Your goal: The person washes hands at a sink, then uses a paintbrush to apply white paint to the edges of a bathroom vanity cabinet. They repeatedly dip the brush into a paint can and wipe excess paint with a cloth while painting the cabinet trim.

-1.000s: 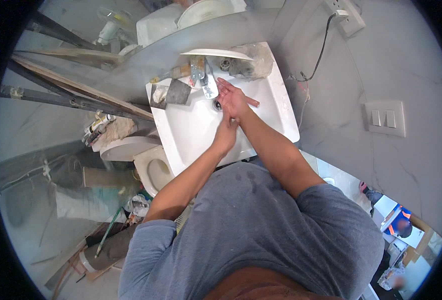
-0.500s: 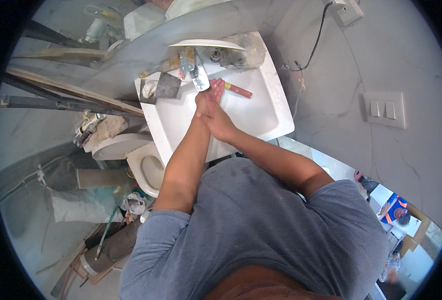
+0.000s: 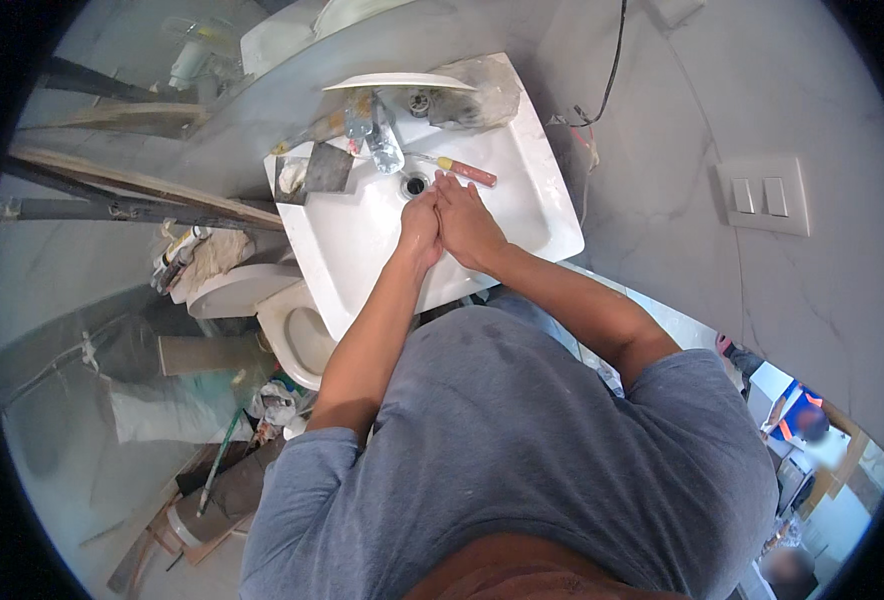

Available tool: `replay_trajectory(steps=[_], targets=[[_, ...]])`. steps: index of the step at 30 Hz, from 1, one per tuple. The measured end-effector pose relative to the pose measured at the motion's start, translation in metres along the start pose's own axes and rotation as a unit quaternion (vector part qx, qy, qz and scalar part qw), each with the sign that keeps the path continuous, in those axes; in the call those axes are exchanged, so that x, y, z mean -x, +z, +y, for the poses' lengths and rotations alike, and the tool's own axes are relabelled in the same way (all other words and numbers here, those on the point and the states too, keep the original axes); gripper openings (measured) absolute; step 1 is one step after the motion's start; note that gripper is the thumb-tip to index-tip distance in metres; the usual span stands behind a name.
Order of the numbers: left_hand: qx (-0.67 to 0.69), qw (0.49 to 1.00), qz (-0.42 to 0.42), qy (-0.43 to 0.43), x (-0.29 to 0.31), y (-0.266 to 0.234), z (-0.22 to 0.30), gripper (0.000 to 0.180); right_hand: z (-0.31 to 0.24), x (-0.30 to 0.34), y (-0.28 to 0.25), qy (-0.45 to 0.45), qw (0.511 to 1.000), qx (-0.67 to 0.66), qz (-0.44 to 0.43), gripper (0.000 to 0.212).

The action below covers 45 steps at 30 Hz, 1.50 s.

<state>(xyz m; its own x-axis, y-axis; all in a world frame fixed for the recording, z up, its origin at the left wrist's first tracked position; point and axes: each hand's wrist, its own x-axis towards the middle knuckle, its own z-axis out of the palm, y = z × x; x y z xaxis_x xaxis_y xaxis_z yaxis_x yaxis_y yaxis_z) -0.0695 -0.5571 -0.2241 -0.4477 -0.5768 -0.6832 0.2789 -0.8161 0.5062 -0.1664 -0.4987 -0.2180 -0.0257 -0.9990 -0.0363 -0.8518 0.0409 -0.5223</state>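
My left hand (image 3: 421, 230) and my right hand (image 3: 470, 225) are pressed together over the front part of a white washbasin (image 3: 352, 235). The right hand's fingers stretch forward across the left hand, hiding part of its fingers. Nothing shows between them. Just beyond the fingertips is the round drain (image 3: 415, 186). A tool with a red and yellow handle (image 3: 468, 172) lies in the basin to the right of the drain. A flat metal spout (image 3: 385, 150) reaches over the basin from the back.
Dark square pieces (image 3: 329, 168) rest on the basin's left rim. A white curved lid (image 3: 402, 81) and a dusty clear bag (image 3: 477, 95) lie at the back. Wooden boards (image 3: 142, 180) lean left, above a toilet (image 3: 307, 335). A light switch (image 3: 762, 196) is on the right wall.
Both hands have drawn back toward me, away from the spout, uncovering the drain. The right hand has slid from the left wrist forward over the left hand's fingers.
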Motion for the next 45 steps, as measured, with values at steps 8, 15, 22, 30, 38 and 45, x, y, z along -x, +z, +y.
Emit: replay_trajectory(steps=[8,15,22,30,38,45], targets=[[-0.019,0.999,0.034,0.031,-0.02,-0.053,-0.01,0.029,0.015,0.018,-0.029,-0.226,0.969,-0.07,-0.066,0.038],[-0.419,0.855,0.049,0.302,0.061,-0.022,0.03,0.022,0.02,0.008,-0.047,-0.213,0.937,0.151,-0.233,0.028],[-0.566,0.67,-0.272,0.396,0.118,0.112,0.038,0.016,0.01,-0.006,0.004,-0.277,0.917,0.202,-0.202,0.024],[-0.488,0.63,-0.399,0.454,0.123,0.172,0.005,0.017,-0.006,-0.01,0.044,-0.276,0.932,0.161,-0.173,0.021],[-0.612,0.526,-0.419,0.417,0.126,0.164,0.03,0.02,-0.006,0.002,0.056,-0.278,0.933,0.132,-0.186,0.02],[-0.585,0.515,-0.446,0.441,0.133,0.18,0.018,0.024,-0.015,-0.003,0.05,-0.288,0.927,0.127,-0.202,0.019]])
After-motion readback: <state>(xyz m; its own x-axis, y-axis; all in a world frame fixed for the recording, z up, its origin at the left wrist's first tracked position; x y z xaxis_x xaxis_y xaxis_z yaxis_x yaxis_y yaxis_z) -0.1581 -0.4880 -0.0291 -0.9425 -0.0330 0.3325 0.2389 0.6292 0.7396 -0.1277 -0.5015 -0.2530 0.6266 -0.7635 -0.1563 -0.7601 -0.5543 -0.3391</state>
